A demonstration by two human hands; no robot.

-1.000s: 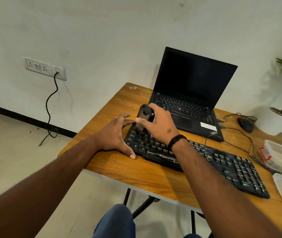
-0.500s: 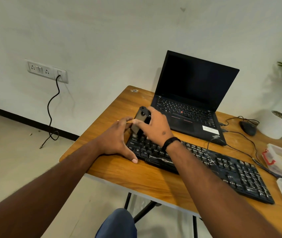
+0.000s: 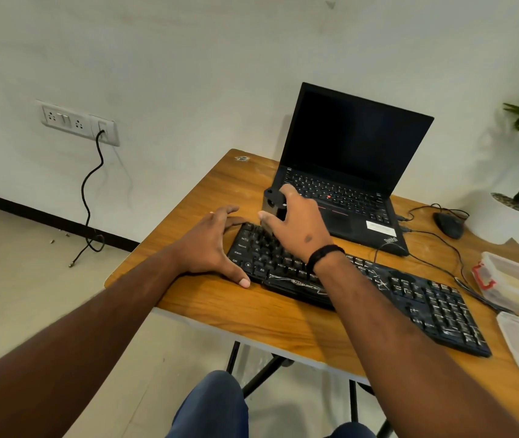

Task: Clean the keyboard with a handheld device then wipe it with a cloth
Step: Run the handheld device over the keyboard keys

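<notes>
One bench (image 3: 252, 314) carries one laptop (image 3: 346, 172), one black keyboard (image 3: 410, 295), two clear plastic boxes (image 3: 517, 279) and one mouse (image 3: 448, 225). The step in hand looks like the first: cleaning with the single handheld device (image 3: 272, 202), which stands upright on the keyboard's left end. The right hand (image 3: 296, 222) grips it; the left hand (image 3: 210, 245), fingers spread, braces the keyboard's left edge. Next comes sweeping the device rightward along the rows. No cloth is visible.

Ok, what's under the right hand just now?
The right hand grips the black handheld device over the keyboard, far-left keys. The device's lower end and the keys beneath the palm are covered.
</notes>
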